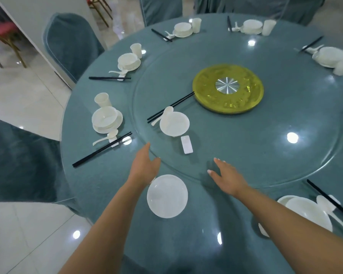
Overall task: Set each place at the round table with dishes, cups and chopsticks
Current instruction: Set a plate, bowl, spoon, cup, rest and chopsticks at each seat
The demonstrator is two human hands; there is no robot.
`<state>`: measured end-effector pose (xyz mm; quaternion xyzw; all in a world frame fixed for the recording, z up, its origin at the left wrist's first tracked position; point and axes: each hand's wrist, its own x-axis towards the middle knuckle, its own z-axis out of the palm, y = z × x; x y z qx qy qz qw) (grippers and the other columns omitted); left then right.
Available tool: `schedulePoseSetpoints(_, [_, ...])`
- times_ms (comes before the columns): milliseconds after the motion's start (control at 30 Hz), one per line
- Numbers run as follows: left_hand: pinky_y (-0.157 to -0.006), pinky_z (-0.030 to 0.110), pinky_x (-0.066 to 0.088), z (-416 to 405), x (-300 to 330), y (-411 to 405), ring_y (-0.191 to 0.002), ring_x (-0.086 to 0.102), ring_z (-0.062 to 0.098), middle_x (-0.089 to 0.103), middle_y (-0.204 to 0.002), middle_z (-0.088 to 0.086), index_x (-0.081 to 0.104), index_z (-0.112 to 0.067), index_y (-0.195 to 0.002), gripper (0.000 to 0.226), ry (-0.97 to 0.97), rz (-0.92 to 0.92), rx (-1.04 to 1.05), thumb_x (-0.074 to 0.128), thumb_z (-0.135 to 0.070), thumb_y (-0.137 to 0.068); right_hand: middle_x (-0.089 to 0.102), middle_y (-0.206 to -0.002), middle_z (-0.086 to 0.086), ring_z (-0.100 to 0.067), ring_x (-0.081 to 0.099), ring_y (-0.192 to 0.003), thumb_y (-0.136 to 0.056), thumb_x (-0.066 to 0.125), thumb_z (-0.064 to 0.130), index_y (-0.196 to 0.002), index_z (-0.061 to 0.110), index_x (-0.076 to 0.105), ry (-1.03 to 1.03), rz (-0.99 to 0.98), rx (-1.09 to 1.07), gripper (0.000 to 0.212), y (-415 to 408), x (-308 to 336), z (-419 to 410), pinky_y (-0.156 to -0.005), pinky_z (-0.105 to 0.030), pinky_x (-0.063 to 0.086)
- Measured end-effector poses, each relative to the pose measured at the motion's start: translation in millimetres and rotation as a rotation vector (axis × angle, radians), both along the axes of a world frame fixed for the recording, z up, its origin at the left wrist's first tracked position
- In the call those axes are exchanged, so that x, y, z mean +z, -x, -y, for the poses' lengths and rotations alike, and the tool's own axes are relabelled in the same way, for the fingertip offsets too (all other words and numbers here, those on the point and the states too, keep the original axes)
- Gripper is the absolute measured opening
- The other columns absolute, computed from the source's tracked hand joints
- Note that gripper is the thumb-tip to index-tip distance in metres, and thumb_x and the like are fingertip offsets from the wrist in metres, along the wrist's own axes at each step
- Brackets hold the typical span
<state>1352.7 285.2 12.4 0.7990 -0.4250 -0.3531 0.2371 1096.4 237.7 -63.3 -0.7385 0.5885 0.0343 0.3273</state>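
- We have a bare plate (167, 195) lying at the near place on the round table (99, 180), with no bowl, cup or chopsticks beside it yet.
- The rest of this setting sits on the glass turntable (246, 155): a bowl (174, 123) with a spoon (163, 114) leaning on it, a pair of chopsticks (170, 107) just behind, and a small white rest (186, 144) near the rim.
- Risk, as we judge it: turning the glass sharply could slide the bowl or roll the chopsticks away, since nothing holds them.
- A careless reach could also knock the spoon off the bowl.
- Our left hand (145, 165) stretches forward, fingers straight and together, tips at the turntable's edge, holding nothing.
- Our right hand (225, 176) lies flat over the glass rim, fingers straight, thumb spread, also holding nothing.
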Motion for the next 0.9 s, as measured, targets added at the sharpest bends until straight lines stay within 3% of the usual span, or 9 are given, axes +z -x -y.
schedulePoseSetpoints(233, [-0.111, 0.033, 0.029, 46.2, -13.9, 10.0, -0.137, 0.036, 0.021, 0.033, -0.153, 0.004, 0.026, -0.01, -0.149, 0.061, -0.095, -0.092, -0.005, 0.052, -0.019, -0.094, 0.024, -0.158, -0.001, -0.018, 0.024, -0.145, -0.099, 0.042, 0.043, -0.152, 0.016, 0.02, -0.07, 0.101, -0.114, 0.063, -12.6, 5.8, 31.2, -0.115, -0.029, 0.019])
schedulePoseSetpoints(367, [-0.094, 0.03, 0.034, 70.3, -28.3, 14.6, -0.113, 0.045, 0.021, 0.049, -0.119, -0.005, 0.05, -0.015, -0.122, 0.03, -0.147, -0.118, 0.02, 0.053, -0.018, -0.093, 0.024, -0.158, 0.0, -0.017, 0.025, -0.144, -0.099, 0.043, 0.044, -0.152, 0.017, 0.02, -0.091, 0.145, -0.147, 0.064, -20.3, 3.2, 52.7, -0.114, -0.029, 0.02])
schedulePoseSetpoints(500, [-0.105, 0.036, 0.035, 91.1, -39.4, 20.3, -0.128, 0.043, 0.025, 0.044, -0.139, 0.006, 0.039, -0.011, -0.141, 0.052, -0.167, -0.152, 0.055, 0.055, -0.022, -0.092, 0.025, -0.157, 0.002, -0.017, 0.026, -0.144, -0.098, 0.044, 0.044, -0.152, 0.02, 0.021, -0.124, 0.222, -0.198, 0.064, -29.3, -1.0, 72.5, -0.114, -0.03, 0.021])
schedulePoseSetpoints(600, [-0.094, 0.035, 0.043, 102.1, -50.1, 22.6, -0.113, 0.053, 0.024, 0.056, -0.124, 0.005, 0.052, -0.015, -0.121, 0.033, -0.154, -0.189, 0.075, 0.056, -0.021, -0.089, 0.031, -0.155, 0.001, -0.016, 0.031, -0.141, -0.098, 0.045, 0.042, -0.152, 0.019, 0.024, -0.146, 0.29, -0.258, 0.062, -38.3, -4.0, 85.9, -0.111, -0.028, 0.024])
schedulePoseSetpoints(733, [-0.078, 0.028, 0.038, 113.9, -57.6, 26.5, -0.095, 0.053, 0.021, 0.059, -0.106, 0.004, 0.054, -0.009, -0.123, 0.034, -0.128, -0.207, 0.075, 0.054, -0.012, -0.089, 0.042, -0.149, 0.003, -0.014, 0.038, -0.137, -0.098, 0.047, 0.04, -0.15, 0.017, 0.029, -0.18, 0.373, -0.339, 0.059, -51.4, -5.9, 102.1, -0.111, -0.028, 0.026])
schedulePoseSetpoints(800, [-0.078, 0.027, 0.037, 117.4, -59.6, 28.8, -0.095, 0.052, 0.019, 0.058, -0.103, 0.002, 0.054, -0.01, -0.124, 0.034, -0.116, -0.23, 0.091, 0.054, -0.009, -0.089, 0.052, -0.141, 0.004, -0.015, 0.045, -0.132, -0.097, 0.047, 0.041, -0.144, 0.018, 0.04, -0.168, 0.38, -0.36, 0.053, -56.8, -6.6, 109.2, -0.114, -0.038, 0.027])
schedulePoseSetpoints(900, [-0.078, 0.027, 0.04, 117.8, -60.7, 31.6, -0.097, 0.056, 0.021, 0.062, -0.107, 0.004, 0.055, -0.011, -0.122, 0.036, -0.089, -0.244, 0.077, 0.055, -0.006, -0.086, 0.067, -0.115, 0.011, -0.015, 0.059, -0.114, -0.093, 0.048, 0.037, -0.113, 0.025, 0.06, -0.122, 0.374, -0.335, 0.027, -61.5, -10.8, 114.1, -0.109, -0.05, 0.033])
